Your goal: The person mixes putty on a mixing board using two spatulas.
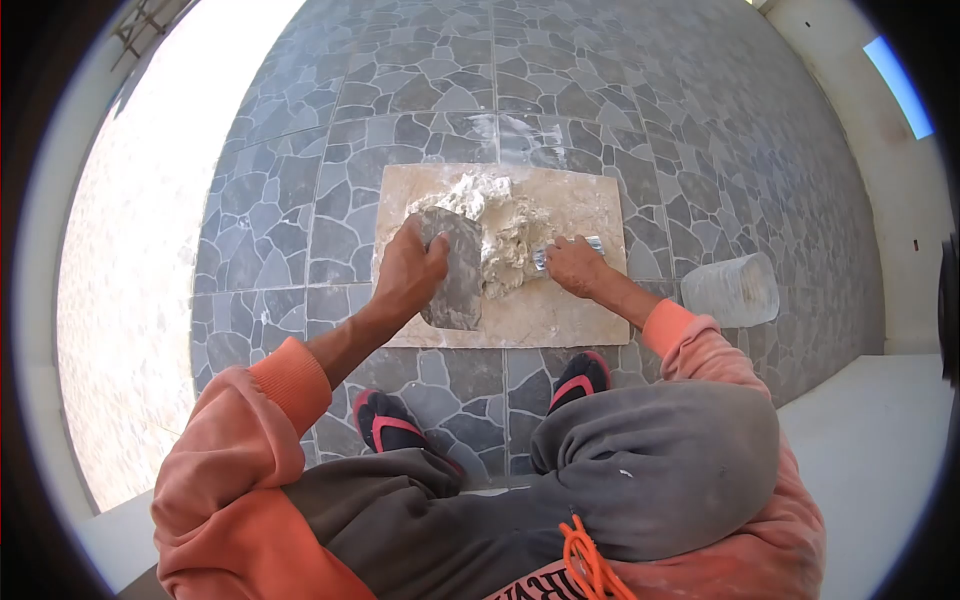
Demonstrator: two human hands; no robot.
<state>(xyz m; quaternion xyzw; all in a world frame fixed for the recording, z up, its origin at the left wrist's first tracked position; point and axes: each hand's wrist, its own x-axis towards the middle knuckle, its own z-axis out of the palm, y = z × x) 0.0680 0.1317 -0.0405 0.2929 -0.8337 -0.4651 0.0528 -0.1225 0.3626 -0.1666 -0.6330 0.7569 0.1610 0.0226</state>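
Left hand (410, 265) clamps its fingers on a grey plate (456, 285); right hand (577, 267) clenches a silvery metal tool (596, 244) beside pale paste (508, 240).

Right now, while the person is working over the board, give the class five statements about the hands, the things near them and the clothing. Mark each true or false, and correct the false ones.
1. The left hand holds a flat grey plate. True.
2. The right hand is empty. False: it grips a shiny tool.
3. The translucent container is off the board, on the person's right. True.
4. The pale mixture lies entirely to the right of the right hand. False: the pale mixture is heaped on the board, mostly between the two hands.
5. The sleeves are orange. True.
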